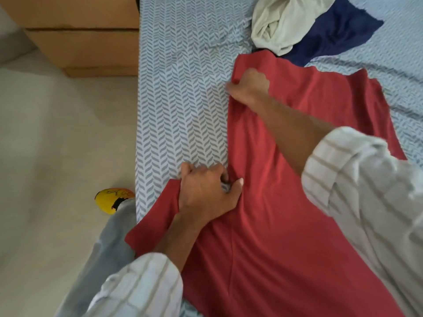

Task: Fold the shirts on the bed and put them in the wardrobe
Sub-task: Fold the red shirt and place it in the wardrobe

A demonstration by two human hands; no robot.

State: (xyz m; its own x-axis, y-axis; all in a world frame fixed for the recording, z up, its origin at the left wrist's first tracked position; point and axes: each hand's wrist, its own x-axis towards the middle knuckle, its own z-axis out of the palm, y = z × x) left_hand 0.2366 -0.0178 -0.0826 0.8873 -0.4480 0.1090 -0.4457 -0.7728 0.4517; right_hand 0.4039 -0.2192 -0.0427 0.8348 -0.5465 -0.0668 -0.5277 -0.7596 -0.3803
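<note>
Striped sleeves frame the near edge of the view, and between them the red shirt (286,202) lies spread across the near right part of the bed (183,99), its left edge running from near to far. Folding of this first shirt looks to be just under way: both hands have hold of that left edge, which suggests the side panel is about to be turned over towards the right. Next, I judge, the two hands need to lift together and lay the edge down straight, so the fold line stays even. Farther off lie a navy garment (338,30) and a cream garment (281,21) bunched on top of it, both unfolded, touching the red shirt's far end. At the far left stands a wooden cabinet (80,30), perhaps the wardrobe, though I cannot tell. The left hand (206,193) is curled round cloth near the sleeve, thumb out on top; the right hand (249,84) is closed in a fist on the far hem corner. A yellow shoe (112,200) peeps out by the bed. Cut off by the frame are the shirt's near end and the cream garment's top.
</note>
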